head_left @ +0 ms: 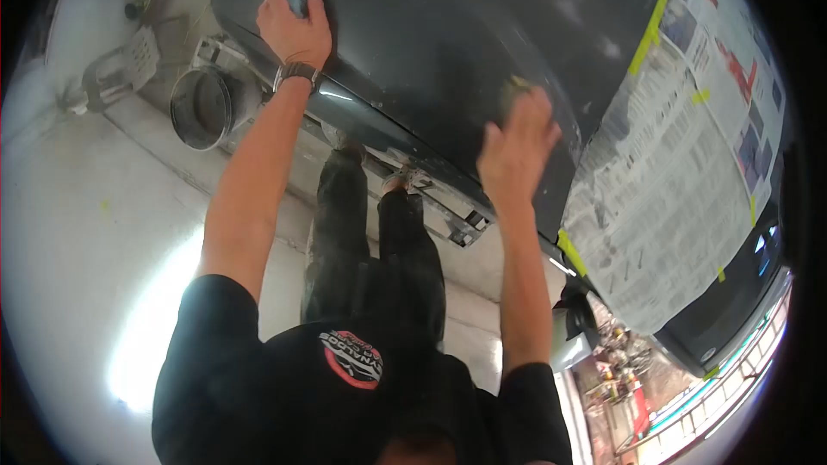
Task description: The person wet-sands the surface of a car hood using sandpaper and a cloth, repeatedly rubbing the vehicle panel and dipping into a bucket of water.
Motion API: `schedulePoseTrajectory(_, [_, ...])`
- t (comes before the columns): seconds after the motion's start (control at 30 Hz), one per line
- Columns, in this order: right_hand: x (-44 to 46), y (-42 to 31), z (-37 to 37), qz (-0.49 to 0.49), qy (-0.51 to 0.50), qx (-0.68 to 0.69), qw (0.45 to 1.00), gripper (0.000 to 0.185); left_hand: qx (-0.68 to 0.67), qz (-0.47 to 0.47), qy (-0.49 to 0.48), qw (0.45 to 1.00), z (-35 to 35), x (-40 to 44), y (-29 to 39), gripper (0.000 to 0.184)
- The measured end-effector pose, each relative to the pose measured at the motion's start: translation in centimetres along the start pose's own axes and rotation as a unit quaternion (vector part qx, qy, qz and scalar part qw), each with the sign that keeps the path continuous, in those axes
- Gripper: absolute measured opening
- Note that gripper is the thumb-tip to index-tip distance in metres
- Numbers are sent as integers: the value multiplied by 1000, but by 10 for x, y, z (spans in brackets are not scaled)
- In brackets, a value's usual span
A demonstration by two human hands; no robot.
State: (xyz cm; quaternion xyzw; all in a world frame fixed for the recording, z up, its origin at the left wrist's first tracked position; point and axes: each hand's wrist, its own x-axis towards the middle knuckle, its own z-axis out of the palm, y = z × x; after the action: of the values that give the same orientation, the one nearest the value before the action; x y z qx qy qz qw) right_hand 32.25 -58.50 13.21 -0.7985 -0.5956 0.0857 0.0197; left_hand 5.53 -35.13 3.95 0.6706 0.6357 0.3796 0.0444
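A dark grey car panel (413,43) spreads across the top of the head view. On its left part, my left hand (295,27), with a watch (297,76) at the wrist, grips a crumpled grey-blue cloth (300,0) between thumb and fingers. Farther right, my right hand (519,146) lies over the panel, blurred by motion. A small yellowish-green item (519,83) shows at its fingertips, partly hidden by the fingers; its kind is too blurred to tell.
Newspaper (663,181) held by yellow-green tape (659,13) covers the area right of the panel. A round bucket (202,108) and a metal frame (457,222) are below the panel's edge. Assorted clutter (624,362) lies at the lower right.
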Motion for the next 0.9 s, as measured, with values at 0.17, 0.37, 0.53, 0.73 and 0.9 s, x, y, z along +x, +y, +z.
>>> schedulePoseTrajectory(0.17, [121,-84,38,-127,86,47,987,71,10,-10,20,1000,3,8,1,42])
schedulePoseTrajectory(0.37, [14,17,3,-36,-1,-5,999,73,-1,7,35,999,5,7,-8,41])
schedulePoseTrajectory(0.53, [98,-66,16,-8,54,45,997,72,0,-7,33,999,4,8,-7,39])
schedulePoseTrajectory(0.73, [119,-45,6,-154,25,69,985,69,12,-14,34,999,2,6,-3,38])
schedulePoseTrajectory(0.9, [-20,21,19,1,33,-109,994,80,-7,2,40,999,2,5,-8,38])
